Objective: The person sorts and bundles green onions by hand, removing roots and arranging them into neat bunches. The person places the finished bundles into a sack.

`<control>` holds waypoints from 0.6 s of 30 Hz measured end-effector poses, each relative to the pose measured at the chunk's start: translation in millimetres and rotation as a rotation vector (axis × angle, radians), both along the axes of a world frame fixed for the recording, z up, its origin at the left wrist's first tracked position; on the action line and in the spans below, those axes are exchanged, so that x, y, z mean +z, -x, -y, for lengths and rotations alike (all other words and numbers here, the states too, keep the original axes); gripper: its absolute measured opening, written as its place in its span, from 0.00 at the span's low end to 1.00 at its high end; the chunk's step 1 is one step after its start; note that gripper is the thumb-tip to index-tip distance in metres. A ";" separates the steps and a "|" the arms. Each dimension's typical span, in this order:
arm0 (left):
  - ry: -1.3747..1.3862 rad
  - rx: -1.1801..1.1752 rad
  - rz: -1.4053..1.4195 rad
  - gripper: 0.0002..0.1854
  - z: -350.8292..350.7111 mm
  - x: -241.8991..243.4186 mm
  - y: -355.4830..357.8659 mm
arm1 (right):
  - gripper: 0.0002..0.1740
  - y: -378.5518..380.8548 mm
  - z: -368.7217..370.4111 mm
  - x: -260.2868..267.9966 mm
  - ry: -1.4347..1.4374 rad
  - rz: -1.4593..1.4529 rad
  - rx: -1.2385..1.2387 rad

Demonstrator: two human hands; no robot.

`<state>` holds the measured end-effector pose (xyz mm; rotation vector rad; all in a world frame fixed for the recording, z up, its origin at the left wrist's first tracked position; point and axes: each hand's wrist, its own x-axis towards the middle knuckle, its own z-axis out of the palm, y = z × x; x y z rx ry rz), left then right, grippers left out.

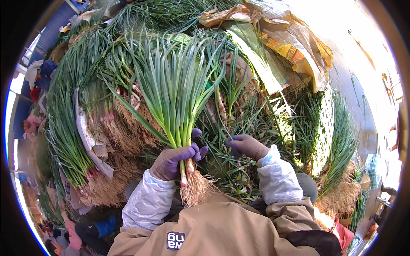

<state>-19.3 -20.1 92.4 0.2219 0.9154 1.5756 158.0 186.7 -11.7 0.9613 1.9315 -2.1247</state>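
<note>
My left hand, in a purple-palmed work glove, is closed around the stems of a small bunch of green garlic. The bunch stands with its leaves fanned away from me, and its pale roots hang towards my lap. To the right of it, my gloved right hand is apart from the bunch, fingers curled over loose green leaves. Whether a leaf is pinched between those fingertips is unclear. White sleeve covers wrap both forearms.
Rooted garlic bundles lie at the left beside a pale curved strip. More garlic is piled at the right. Torn plastic sacking covers part of the heap at the back right. Another person's pink sleeve shows lower left.
</note>
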 end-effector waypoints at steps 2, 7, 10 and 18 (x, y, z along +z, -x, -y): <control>-0.096 0.045 0.005 0.29 -1.8 7.2 3.6 | 0.23 8.7 -5.8 -0.7 -0.443 0.108 0.199; -0.282 0.113 -0.026 0.23 -11.4 29.5 10.3 | 0.20 100.5 -34.2 -17.6 -0.577 0.012 -0.508; -0.268 0.156 -0.100 0.22 -8.7 40.4 22.3 | 0.32 137.9 -51.1 -37.6 -0.764 0.560 -0.092; -0.139 0.288 0.117 0.21 -0.8 18.9 38.8 | 0.16 84.4 -109.2 -17.8 -0.419 -0.086 -0.507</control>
